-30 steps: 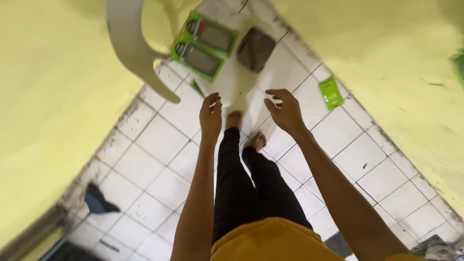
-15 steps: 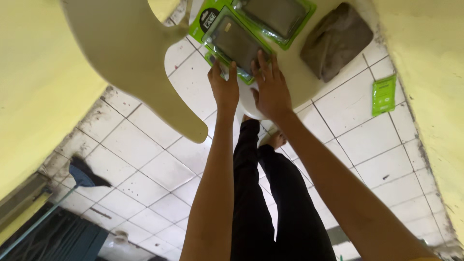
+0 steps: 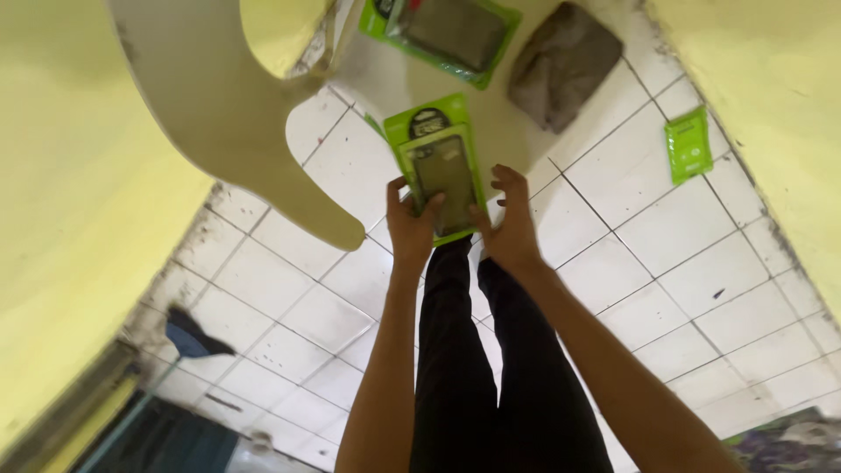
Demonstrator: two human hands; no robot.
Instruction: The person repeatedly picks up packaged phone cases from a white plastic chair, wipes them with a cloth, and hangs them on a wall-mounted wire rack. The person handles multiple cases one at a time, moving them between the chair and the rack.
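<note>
A flat green retail package with a dark phone case inside (image 3: pixel 441 166) is held up in front of me, over my black-trousered legs. My left hand (image 3: pixel 412 223) grips its lower left edge. On the lower right edge sits my right hand (image 3: pixel 511 223), fingers curled around it. A second green package of the same kind (image 3: pixel 447 33) lies on a cream plastic surface at the top of the view.
A cream plastic chair (image 3: pixel 219 114) reaches in from the upper left. A brown cloth (image 3: pixel 563 66) lies beside the second package. A small green packet (image 3: pixel 688 144) rests on the white tiled floor (image 3: pixel 683 263). Yellow walls stand on both sides.
Both hands reached forward to the packages, closed on the nearer one and lifted it toward me. The view has tipped closer to the chair.
</note>
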